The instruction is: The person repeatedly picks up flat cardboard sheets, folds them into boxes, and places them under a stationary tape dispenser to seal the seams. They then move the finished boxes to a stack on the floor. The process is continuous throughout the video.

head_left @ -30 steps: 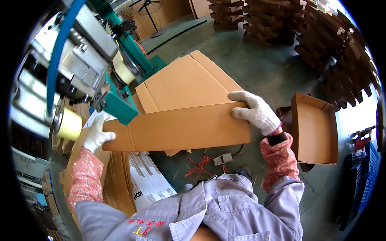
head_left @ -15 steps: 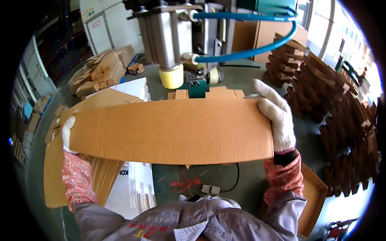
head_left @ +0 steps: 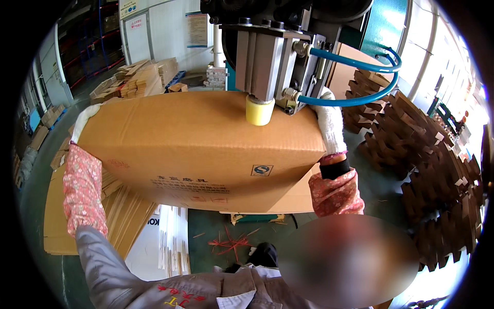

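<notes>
A large brown cardboard carton (head_left: 206, 123) spans between my two hands, its printed side sloping down toward me. My left hand (head_left: 86, 118), in a white knit glove, is closed on the carton's left end. At the right end my right hand (head_left: 330, 126), gloved the same way, holds the carton; its fingers are mostly hidden behind the carton and a blue hose. Over the carton's upper face hangs a metal machine head (head_left: 262, 62) with a yellow cylindrical tip (head_left: 259, 111). The tip overlaps the carton in view; I cannot tell whether they touch.
Blue air hoses (head_left: 355, 101) loop right of the machine head. Flat cardboard (head_left: 126, 216) and white sheets (head_left: 172, 237) are stacked at left. Brown cardboard stacks (head_left: 417, 159) rise at right. Red straps (head_left: 230, 243) lie on the floor. A blurred oval covers the lower right.
The carton has tilted, bringing its printed side into view, and now sits beneath the yellow tip. My right hand has moved from its near edge to behind its right end. The view has shifted.
</notes>
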`<state>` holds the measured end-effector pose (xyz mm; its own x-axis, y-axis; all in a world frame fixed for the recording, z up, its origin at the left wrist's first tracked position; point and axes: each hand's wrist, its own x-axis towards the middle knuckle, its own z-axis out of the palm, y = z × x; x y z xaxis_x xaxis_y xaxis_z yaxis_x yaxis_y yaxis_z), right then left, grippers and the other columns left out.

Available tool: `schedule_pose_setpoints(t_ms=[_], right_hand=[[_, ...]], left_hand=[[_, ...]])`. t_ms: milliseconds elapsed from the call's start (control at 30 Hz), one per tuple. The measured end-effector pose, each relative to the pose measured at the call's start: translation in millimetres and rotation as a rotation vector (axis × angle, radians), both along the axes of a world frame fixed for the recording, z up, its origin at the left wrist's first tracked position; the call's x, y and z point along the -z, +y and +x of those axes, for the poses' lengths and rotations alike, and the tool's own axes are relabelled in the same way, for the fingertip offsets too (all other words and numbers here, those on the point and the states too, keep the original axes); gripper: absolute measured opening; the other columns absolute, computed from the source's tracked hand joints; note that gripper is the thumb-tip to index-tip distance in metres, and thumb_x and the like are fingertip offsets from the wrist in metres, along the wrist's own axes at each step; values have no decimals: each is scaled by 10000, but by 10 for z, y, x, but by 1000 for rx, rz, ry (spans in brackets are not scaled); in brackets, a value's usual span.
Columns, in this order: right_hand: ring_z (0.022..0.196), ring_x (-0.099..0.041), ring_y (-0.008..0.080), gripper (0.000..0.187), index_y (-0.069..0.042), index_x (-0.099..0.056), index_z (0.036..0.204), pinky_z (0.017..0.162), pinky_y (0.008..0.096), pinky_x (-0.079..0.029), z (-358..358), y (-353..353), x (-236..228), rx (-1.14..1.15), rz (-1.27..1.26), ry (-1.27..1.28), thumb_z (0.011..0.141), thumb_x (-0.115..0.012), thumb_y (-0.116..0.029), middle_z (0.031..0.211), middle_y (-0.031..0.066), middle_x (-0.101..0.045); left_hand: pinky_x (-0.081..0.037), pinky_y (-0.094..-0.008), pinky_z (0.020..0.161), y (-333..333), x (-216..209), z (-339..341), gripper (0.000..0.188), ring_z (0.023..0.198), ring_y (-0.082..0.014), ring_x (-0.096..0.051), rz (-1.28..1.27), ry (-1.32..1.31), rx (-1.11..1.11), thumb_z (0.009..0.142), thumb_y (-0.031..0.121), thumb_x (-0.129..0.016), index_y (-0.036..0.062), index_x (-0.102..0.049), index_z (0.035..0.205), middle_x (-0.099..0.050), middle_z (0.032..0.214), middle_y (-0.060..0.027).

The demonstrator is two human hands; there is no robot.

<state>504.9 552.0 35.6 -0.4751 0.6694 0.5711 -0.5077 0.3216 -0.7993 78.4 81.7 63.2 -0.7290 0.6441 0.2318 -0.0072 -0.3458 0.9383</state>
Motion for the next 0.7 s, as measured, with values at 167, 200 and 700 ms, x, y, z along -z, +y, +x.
schedule_pose_setpoints(t_ms=[167,200,700], right_hand=[[990,-619,131,266,-19,-661,1271,880,299,-535,-123,11,58,66,-7,-17,1031,-593,-111,1114,50,-670],[996,-620,132,274,-18,-654,1282,880,300,-536,-111,-7,53,86,-4,-30,1033,-593,-114,1116,52,-668],[1437,-500,259,719,25,-502,1527,1251,412,-287,734,-1112,657,188,-17,107,1110,-436,-557,1539,160,-553]], left_hand=[[-607,-371,839,231,18,-518,329,938,-236,-745,-89,-29,173,1008,272,-613,-8,-714,1148,-773,1079,-121],[-607,-371,840,266,7,-551,326,940,-235,-745,-90,-2,183,1009,274,-615,-5,-714,1147,-773,1078,-120],[-601,-393,796,252,688,-427,258,908,-215,-721,10,-59,387,984,287,-643,65,-677,1111,-743,1035,-69]])
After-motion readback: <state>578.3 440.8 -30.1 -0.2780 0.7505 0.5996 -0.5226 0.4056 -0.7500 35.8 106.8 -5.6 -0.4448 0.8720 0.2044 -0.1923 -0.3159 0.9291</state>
